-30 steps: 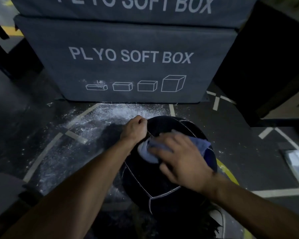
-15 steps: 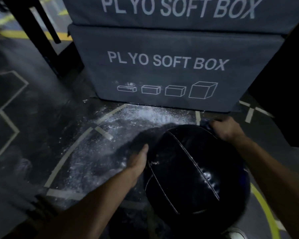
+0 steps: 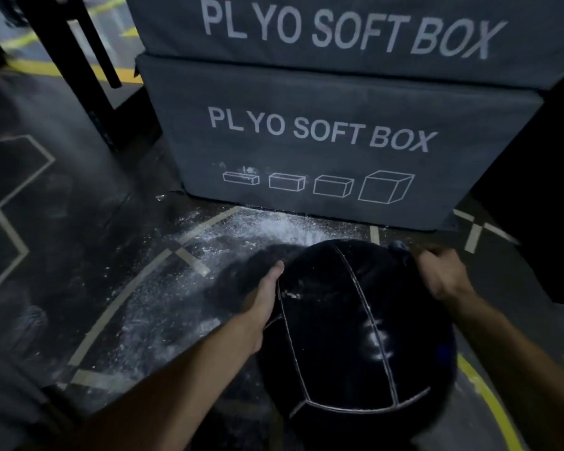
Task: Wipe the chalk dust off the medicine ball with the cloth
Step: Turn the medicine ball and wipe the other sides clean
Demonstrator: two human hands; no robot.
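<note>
A large, round, dark navy leather-look medicine ball (image 3: 355, 333) with pale stitched seams is seen resting on the dark rubber gym floor (image 3: 62, 249), low in the middle of the view. It is braced from both sides. The left hand (image 3: 262, 299) is laid flat against the ball's left flank, palm to the surface, with the fingers (image 3: 274, 271) held together and extended toward the ball's far side. The right hand (image 3: 443, 275) is set on the ball's upper right shoulder; it is blurred, so whether its fingers are curled closed or loose cannot be told. Just beyond those right fingers, a small bunched piece of dark blue cloth (image 3: 399, 249) is glimpsed against the top of the ball (how it is gripped cannot be made out).

A few white flecks of chalk are visible on the ball just to the right of the left fingers, and a line of pale smears is seen along the right-hand seam. Beyond and to the left of the left fingers, white chalk dust (image 3: 228, 236) is scattered widely over the floor and its painted lines. Past both hands, two stacked grey fabric plyo boxes (image 3: 323, 141) printed "PLYO SOFT BOX" are stood near the ball.
</note>
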